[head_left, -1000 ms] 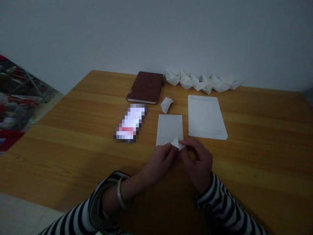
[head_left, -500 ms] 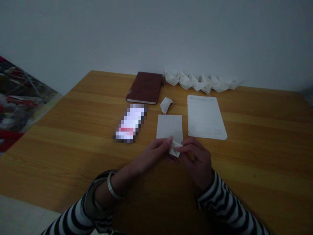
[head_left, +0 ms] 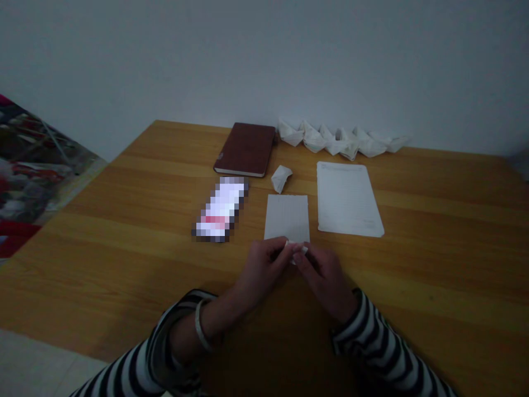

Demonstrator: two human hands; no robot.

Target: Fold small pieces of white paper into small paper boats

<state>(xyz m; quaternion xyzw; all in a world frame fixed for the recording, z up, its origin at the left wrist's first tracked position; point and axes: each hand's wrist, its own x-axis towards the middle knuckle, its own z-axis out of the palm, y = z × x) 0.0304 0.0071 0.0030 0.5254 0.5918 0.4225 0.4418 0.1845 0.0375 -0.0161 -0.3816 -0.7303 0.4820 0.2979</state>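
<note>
Between my fingertips is a small piece of folded white paper (head_left: 303, 250), mostly covered by the fingers. My left hand (head_left: 264, 267) pinches it from the left, thumb on the near side. From the right, my right hand (head_left: 326, 275) grips the same paper, its thumb close to the left thumb. Just beyond the hands a lined paper sheet (head_left: 287, 216) lies flat on the table. Behind that sheet sits a small folded paper piece (head_left: 281, 179).
A brown notebook (head_left: 247, 149) lies at the back, with a lit phone (head_left: 221, 209), blurred out, in front of it. Several folded paper boats (head_left: 347, 142) stand in a row by the wall. A stack of lined paper (head_left: 349, 198) lies right on the wooden table (head_left: 446, 237).
My hands have drawn closer together around the folded paper, which now shows less. My right fingers have curled behind it, and my left wrist has shifted slightly right.
</note>
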